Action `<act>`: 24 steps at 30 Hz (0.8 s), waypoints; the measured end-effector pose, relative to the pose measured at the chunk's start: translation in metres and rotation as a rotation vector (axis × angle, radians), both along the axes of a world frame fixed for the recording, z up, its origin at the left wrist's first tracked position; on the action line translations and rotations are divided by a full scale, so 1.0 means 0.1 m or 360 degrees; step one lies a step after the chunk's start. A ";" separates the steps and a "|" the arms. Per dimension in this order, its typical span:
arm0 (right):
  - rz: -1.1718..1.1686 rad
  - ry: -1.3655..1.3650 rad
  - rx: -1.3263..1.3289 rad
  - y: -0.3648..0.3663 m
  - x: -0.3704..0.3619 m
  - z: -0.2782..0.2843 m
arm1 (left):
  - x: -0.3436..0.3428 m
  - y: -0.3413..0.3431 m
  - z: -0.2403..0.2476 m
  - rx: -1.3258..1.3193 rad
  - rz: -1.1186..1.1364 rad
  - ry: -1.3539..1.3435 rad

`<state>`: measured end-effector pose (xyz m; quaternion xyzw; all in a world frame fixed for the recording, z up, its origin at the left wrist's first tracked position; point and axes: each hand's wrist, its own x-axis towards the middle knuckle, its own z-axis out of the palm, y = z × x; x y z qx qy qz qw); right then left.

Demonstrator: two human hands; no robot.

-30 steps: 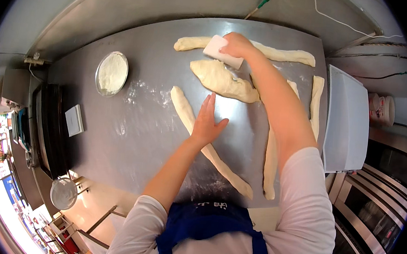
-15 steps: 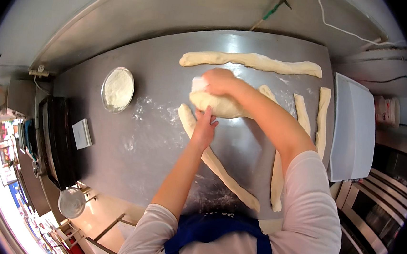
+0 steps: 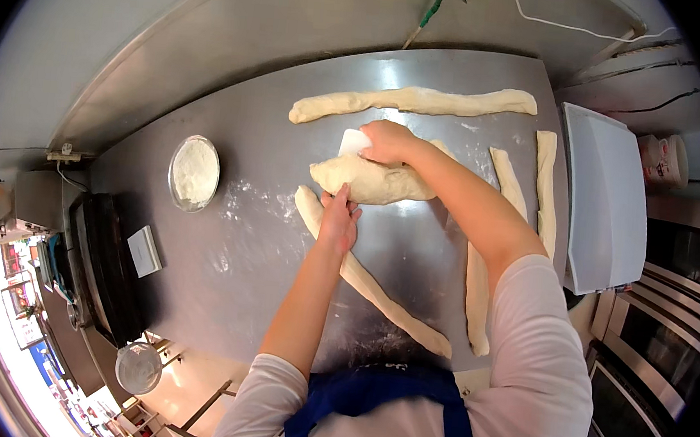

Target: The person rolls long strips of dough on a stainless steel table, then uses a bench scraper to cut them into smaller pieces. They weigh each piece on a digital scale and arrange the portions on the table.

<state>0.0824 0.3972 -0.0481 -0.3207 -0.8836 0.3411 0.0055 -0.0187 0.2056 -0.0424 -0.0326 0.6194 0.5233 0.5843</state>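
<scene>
A thick lump of pale dough lies across the middle of the steel table. My right hand is closed on a white dough scraper, held at the far edge of the lump. At the near left edge, my left hand touches the dough with outstretched fingers, some of them apart. Under my left wrist runs a long dough strip, slanting toward my apron. Another strip lies partly hidden by my right forearm.
A long dough roll lies along the far side. Two more strips are at the right, beside a white bin. To the left are a bowl of flour, scattered flour, a small white box and dark trays.
The view has shifted slightly. My right hand and the scraper have moved right along the lump's far edge, and more of the lump's left end shows. My left hand stays at its near edge.
</scene>
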 end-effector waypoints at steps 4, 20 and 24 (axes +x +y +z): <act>-0.0203 -0.0008 -0.0179 0.28 0.02 0.26 | -0.03 -0.04 0.01 0.0041 -0.0014 0.0015; 0.0049 0.0032 -0.0345 0.50 0.53 0.03 | -0.08 -0.09 -0.10 0.0116 -0.0204 -0.0026; 0.0101 0.0030 -0.0083 0.20 0.63 0.01 | -0.09 -0.14 -0.08 0.0130 -0.0222 -0.0033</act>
